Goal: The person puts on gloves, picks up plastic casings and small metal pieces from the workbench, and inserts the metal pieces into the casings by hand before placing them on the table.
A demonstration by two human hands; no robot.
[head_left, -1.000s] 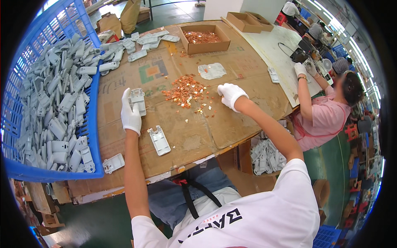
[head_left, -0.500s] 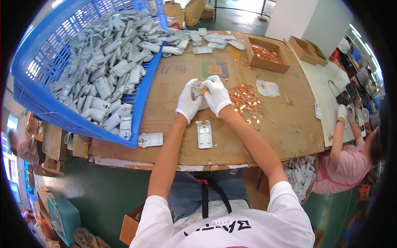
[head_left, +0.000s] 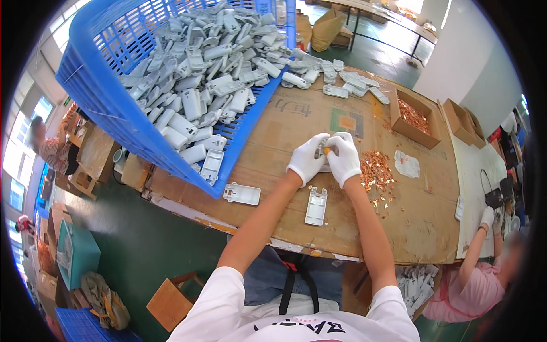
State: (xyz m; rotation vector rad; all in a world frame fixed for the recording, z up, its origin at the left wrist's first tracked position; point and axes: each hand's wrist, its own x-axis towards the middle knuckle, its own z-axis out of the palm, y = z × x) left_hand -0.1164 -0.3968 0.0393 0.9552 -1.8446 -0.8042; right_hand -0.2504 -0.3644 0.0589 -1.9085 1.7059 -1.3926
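Observation:
Both of my hands wear white gloves and meet above the cardboard-covered table (head_left: 410, 228). My left hand (head_left: 307, 158) is closed around a pale plastic casing (head_left: 322, 149), mostly hidden by the gloves. Fingers bent and pressed together, my right hand (head_left: 345, 161) works at the same casing; an orange patch shows by its thumb, and what it pinches is hidden. Under the hands the edge of another pale piece shows. Nearer me lies an open white casing (head_left: 315, 207), hollow side up. Small copper-coloured metal pieces (head_left: 376, 174) lie heaped right of my right hand.
A blue crate (head_left: 137, 149) full of casings stands at left, another casing (head_left: 242, 194) beside it. More casings (head_left: 353, 84) lie at the far edge. At right are a cardboard box (head_left: 419, 119) of copper pieces, a crumpled white sheet (head_left: 407, 164) and a co-worker in pink (head_left: 467, 290).
The view has shifted, so the table and crate sit farther right and lower. My hands stay together at the casing, the right fingers now more curled over it.

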